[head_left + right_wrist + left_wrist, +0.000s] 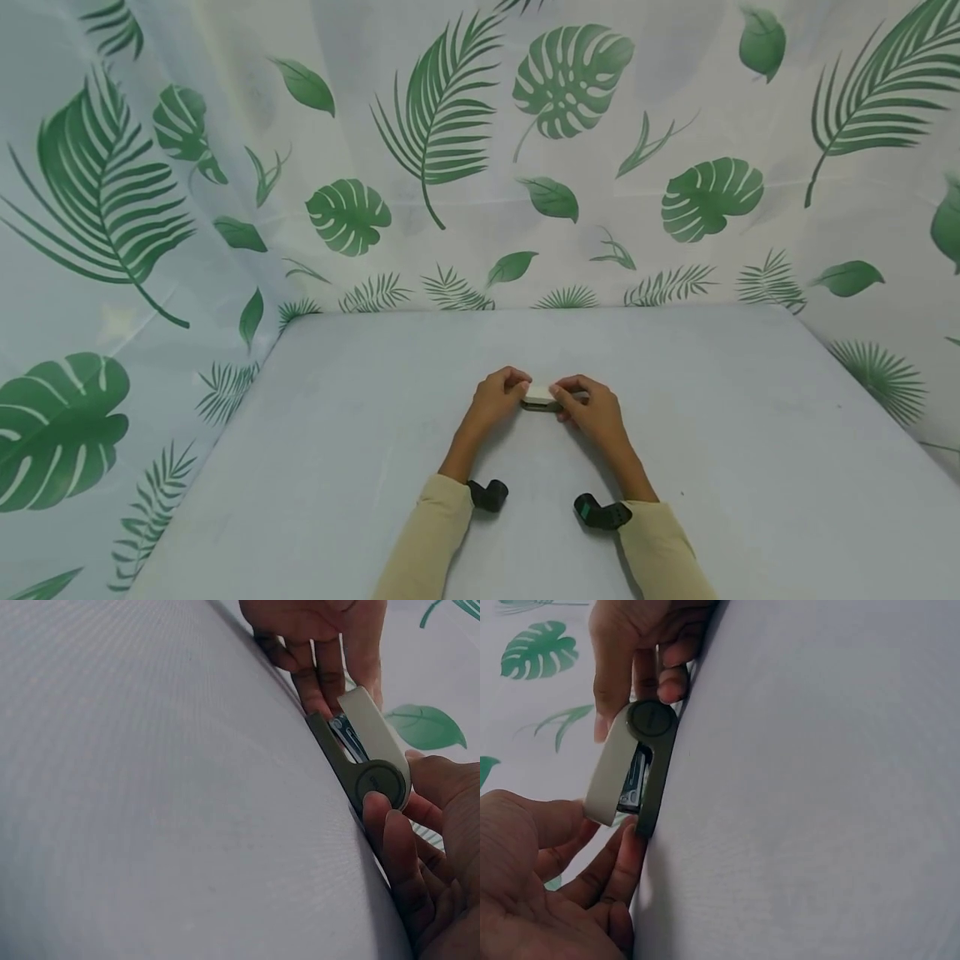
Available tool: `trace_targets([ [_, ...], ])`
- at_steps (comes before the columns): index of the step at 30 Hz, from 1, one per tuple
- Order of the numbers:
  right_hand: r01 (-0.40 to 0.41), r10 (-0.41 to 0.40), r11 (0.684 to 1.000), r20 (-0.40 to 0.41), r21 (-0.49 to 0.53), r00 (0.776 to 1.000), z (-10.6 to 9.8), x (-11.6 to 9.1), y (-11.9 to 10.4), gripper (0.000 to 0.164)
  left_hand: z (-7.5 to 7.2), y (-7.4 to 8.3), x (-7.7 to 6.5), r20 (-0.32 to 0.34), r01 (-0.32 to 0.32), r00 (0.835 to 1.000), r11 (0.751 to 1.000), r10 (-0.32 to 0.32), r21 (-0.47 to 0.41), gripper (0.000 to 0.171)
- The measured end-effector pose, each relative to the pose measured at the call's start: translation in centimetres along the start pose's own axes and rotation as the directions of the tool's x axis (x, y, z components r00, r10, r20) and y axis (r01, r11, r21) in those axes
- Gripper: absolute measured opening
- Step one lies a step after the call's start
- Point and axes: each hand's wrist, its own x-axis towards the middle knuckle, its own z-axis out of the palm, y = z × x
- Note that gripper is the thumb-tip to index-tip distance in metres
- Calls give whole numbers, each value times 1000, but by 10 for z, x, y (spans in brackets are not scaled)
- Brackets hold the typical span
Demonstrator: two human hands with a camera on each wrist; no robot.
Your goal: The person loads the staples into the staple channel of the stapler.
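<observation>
A small stapler (541, 395) with a cream top and a dark olive base is held between both hands, low at the tabletop. My left hand (496, 397) pinches its front end, the thumb against the cream top (607, 778) and fingertips by the end of the base. At the round hinge (379, 782), my right hand (597, 410) grips the other end with thumb and fingers. The top stands at an angle from the base, and the metal staple channel (634, 782) shows in the gap. Some of my right fingertips are hidden behind the stapler in the left wrist view.
A pale cloth covers the table (337, 433). Behind it and at the sides hang white curtains (465, 233) printed with green leaves. Black wrist cameras (491, 496) sit on both forearms, by the beige sleeves (423, 537).
</observation>
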Motion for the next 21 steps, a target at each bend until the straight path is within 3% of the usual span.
trace_targets([
  [12, 0, 0, 1000, 13, 2, 1000, -1, -5, 4, 40, -1, -3, -2, 43, 69, 997, 998, -69, 3, 35],
  [21, -5, 5, 1000, 11, 0, 1000, 3, -3, 3, 39, -5, -8, -4, 48, 59, 997, 998, -58, -25, 43],
])
